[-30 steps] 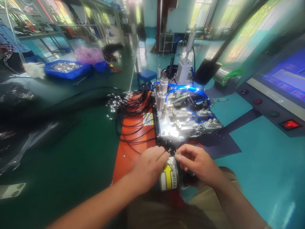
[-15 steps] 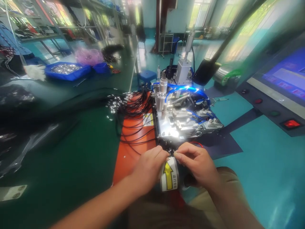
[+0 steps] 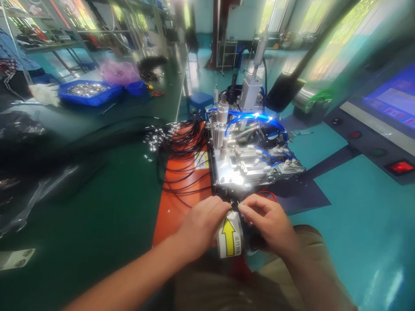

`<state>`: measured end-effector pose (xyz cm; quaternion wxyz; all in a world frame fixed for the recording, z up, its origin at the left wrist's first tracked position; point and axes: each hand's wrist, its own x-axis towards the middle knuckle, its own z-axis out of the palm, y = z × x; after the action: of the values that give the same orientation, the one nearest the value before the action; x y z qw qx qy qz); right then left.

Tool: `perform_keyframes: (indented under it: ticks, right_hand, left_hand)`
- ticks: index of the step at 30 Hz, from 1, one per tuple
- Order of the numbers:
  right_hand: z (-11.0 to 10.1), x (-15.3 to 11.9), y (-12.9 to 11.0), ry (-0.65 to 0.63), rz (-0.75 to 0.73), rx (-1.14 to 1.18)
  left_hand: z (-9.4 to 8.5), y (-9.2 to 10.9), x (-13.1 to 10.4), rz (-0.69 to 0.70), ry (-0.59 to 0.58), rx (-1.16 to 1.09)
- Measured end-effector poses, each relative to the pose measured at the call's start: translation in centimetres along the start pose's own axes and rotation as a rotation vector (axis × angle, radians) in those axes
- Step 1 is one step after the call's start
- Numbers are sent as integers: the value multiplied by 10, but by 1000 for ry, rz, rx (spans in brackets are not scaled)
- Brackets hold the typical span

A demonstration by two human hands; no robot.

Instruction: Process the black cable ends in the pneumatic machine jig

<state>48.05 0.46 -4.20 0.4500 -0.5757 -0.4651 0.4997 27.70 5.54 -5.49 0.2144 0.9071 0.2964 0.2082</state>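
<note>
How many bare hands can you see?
2: the left hand is left of the yellow arrow; the right hand is to the arrow's right, pinching a thin piece too small to identify. Others may be hidden.

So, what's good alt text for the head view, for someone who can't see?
A person's left hand and right hand nearly meet by a yellow-arrow label, the right pinching a thin pale piece. Beyond stands a metal machine with blue tubes; black cables lie on an orange surface.
</note>
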Motion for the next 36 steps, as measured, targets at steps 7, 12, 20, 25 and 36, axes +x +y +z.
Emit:
perform_keyframes:
  ticks: [7,12,20,25,36]
  right_hand:
    - [-16,4,-3,-133,39,-58]
    - [-16,8,-2,-154,40,-108]
    - [-9,14,11,-117,-2,-197]
    - [-1,19,18,-53,-1,-154]
    - [9,25,36,11,9,-176]
  left_hand:
    - [2,-4,0,2,19,31]
    - [2,-4,1,14,33,59]
    - [1,-3,3,-6,41,100]
    - [-5,-4,5,-69,24,39]
    - [-6,-11,5,-66,35,159]
